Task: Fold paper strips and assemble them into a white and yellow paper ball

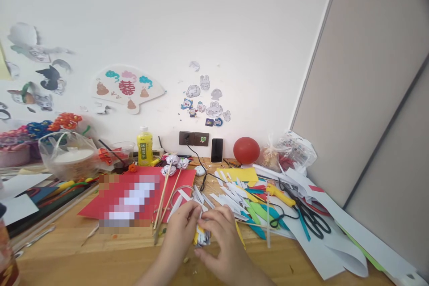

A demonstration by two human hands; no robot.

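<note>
A frilled white-and-yellow paper piece (202, 237) sat at six o'clock, grasped by the fingers of the left hand (181, 225) and right hand (221, 232). Its ragged end faced six o'clock; the hands obscured its long axis.

Red balloon (246, 150), black phone (217, 150) and yellow drink bottle (145, 148) near the white wall (248, 22)

Craft wkspace: glue gun (281, 195), scissors (300, 202) & paper strips (233, 196) on wooden desk (114, 257), cartoon cutouts (214, 109) on wall (234, 18).
</note>
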